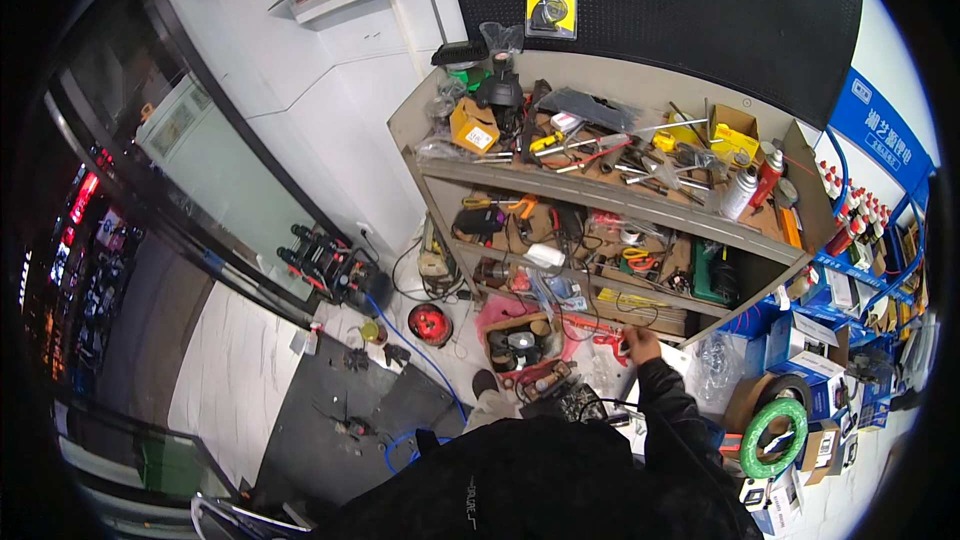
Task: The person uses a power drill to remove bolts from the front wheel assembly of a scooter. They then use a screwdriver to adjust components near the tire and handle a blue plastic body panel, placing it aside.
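Note:
My right hand (643,346) reaches out from a black sleeve to the front of the shelf unit's lowest level. Its fingers are curled together, and what they hold, if anything, is too small to name. Just left of the fingertips is a red object (603,337), and I cannot tell whether they touch it. Above the hand, the bottom shelf bears flat stacked pieces (640,312). My left hand is out of view.
The metal shelf unit (600,188) holds loose hand tools, spray cans (740,192) and boxes. A box of parts (522,345), a red round device (430,324) and a blue hose (420,352) lie on the floor. Cartons and a green ring (773,438) stand at right.

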Available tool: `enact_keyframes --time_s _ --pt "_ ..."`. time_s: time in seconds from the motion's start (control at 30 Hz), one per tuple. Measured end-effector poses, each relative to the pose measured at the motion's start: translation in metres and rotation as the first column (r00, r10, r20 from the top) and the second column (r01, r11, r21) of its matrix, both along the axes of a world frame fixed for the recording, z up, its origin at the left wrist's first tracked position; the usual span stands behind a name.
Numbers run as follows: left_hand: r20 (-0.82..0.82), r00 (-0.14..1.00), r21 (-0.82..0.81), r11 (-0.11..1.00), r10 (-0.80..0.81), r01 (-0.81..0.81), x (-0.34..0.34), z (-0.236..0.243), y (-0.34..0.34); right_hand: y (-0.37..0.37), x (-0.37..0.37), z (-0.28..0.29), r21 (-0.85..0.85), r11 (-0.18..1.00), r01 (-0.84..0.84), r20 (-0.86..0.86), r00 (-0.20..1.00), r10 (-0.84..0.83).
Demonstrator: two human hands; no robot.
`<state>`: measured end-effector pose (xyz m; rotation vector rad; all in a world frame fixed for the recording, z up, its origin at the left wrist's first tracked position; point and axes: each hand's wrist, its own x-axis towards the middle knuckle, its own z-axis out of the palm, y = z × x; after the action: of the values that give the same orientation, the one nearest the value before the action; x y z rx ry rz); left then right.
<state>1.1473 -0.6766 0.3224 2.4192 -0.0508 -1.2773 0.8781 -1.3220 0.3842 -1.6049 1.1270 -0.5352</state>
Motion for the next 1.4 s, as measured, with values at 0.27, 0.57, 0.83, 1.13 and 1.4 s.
enact_keyframes --time_s 0.27,0.57,0.83,1.13,1.4 --pt "-0.081 0.395 0.42 0.328 -0.915 0.846 0.282 0.021 -0.014 -0.15 0.17 0.202 -0.753 0.591 0.289 0.05 0.921 -0.387" --pt "0.747 0.664 -0.484 0.67 -0.018 0.563 0.407 0.23 -0.337 -0.171 0.237 0.211 -0.906 0.155 0.393 0.254 0.8 -0.544" --pt "0.982 0.143 -0.177 0.317 0.127 0.932 0.352 0.368 -0.549 -0.169 0.23 0.21 -0.939 0.246 0.24 0.046 0.797 -0.602" --pt "0.971 -0.043 0.181 0.613 -0.233 0.769 0.335 0.351 -0.668 -0.171 0.23 0.207 -0.934 0.259 0.246 0.023 0.765 -0.643" --pt "0.985 0.146 -0.17 0.541 0.086 0.824 0.378 0.366 -0.638 -0.172 0.228 0.204 -0.937 0.269 0.224 -0.004 0.763 -0.647"
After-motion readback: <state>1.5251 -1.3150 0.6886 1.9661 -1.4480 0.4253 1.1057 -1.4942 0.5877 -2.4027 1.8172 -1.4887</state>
